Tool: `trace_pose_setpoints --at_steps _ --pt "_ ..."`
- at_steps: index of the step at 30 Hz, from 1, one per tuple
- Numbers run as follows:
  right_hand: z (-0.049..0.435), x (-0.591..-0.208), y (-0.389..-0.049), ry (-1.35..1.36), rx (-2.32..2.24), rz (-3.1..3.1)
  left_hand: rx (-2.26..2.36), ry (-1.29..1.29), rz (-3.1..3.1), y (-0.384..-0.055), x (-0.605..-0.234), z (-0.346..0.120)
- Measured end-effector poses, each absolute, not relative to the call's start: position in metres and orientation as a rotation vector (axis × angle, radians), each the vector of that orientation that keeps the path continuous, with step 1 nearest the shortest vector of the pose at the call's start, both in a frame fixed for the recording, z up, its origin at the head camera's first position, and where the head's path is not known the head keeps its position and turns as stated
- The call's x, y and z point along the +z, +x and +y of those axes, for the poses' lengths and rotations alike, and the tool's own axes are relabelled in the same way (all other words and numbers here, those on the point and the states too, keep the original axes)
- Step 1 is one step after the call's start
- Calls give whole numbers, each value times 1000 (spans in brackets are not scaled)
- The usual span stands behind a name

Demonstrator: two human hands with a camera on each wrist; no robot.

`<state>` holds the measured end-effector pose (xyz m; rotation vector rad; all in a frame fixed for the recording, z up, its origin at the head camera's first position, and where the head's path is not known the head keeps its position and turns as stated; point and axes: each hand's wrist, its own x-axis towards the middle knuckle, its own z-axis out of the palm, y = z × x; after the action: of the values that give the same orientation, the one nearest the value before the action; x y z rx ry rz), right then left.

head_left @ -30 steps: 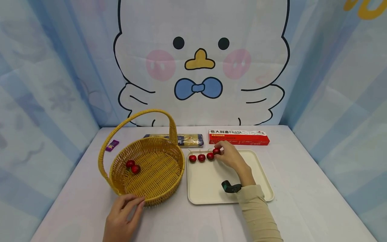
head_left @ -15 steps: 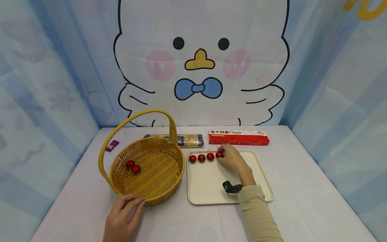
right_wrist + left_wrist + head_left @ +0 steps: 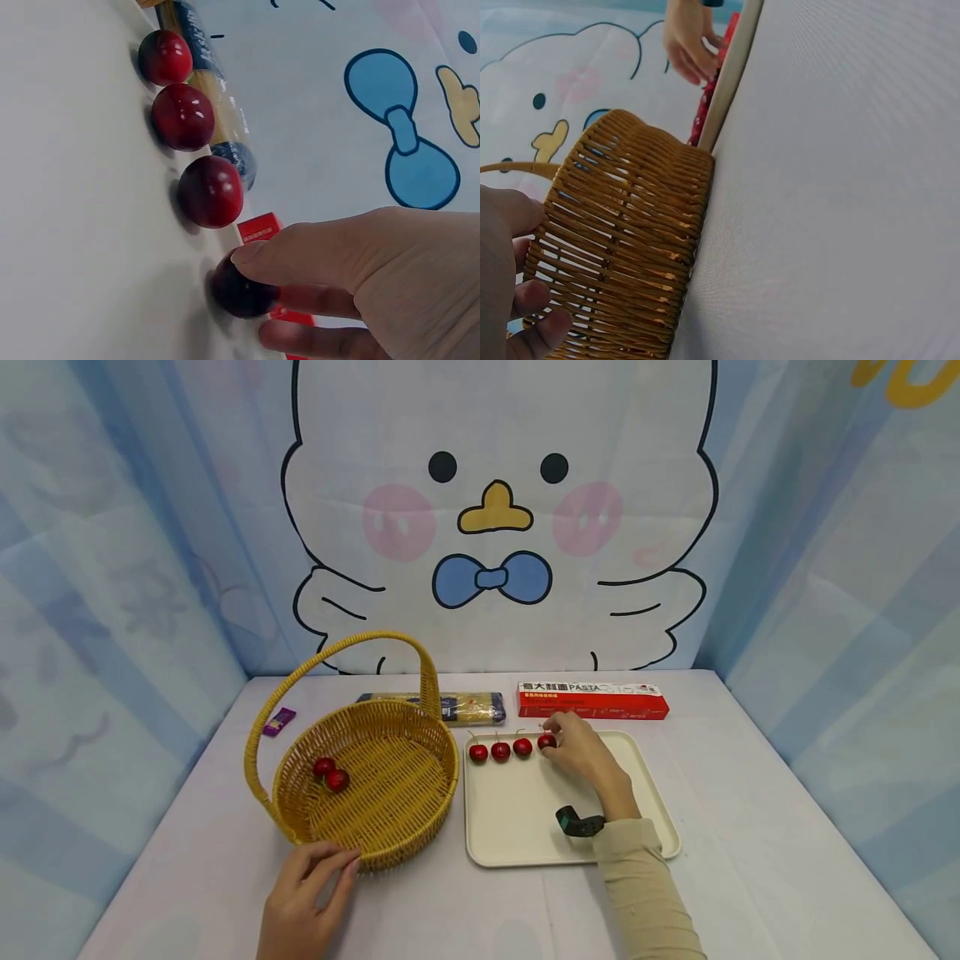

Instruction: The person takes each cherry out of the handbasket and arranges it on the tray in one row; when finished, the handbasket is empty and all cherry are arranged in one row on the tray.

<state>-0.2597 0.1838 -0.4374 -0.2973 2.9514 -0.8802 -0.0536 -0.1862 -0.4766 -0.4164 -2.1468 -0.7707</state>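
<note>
With my left hand [image 3: 306, 902] I pinch the near rim of a yellow wicker basket [image 3: 405, 852]; its side wall fills much of the left wrist view. Two red cherries [image 3: 337, 780] lie inside it on the left. At the far edge of a cream tray [image 3: 517, 827], my right hand [image 3: 585, 756] holds a dark red cherry [image 3: 244, 289], thumb against it. That cherry is the right end of a row, beside three others, the nearest being a cherry [image 3: 211, 192] just apart from it. The right fingertips are partly hidden behind the thumb and cherry.
Behind the tray lies a red pasta box [image 3: 592, 703]. A clear packet of spaghetti [image 3: 476, 708] lies partly behind the basket, whose tall handle [image 3: 375, 637] arches upward. A small purple packet [image 3: 278, 722] is at the far left.
My right hand has moved slightly right, bringing the cherry down from just above the row to its right end, with a small gap beside the neighbouring cherry. The left hand and basket stay put.
</note>
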Motion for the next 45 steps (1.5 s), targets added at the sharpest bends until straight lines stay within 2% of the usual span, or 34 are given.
trace_pose_setpoints --at_steps 20,45 --pt "147 -393 -243 -484 -900 3003 -766 -427 -2145 -54 -477 -186" --pt "40 -350 -244 -1025 -878 2817 -756 -427 -2143 -53 -475 -186"
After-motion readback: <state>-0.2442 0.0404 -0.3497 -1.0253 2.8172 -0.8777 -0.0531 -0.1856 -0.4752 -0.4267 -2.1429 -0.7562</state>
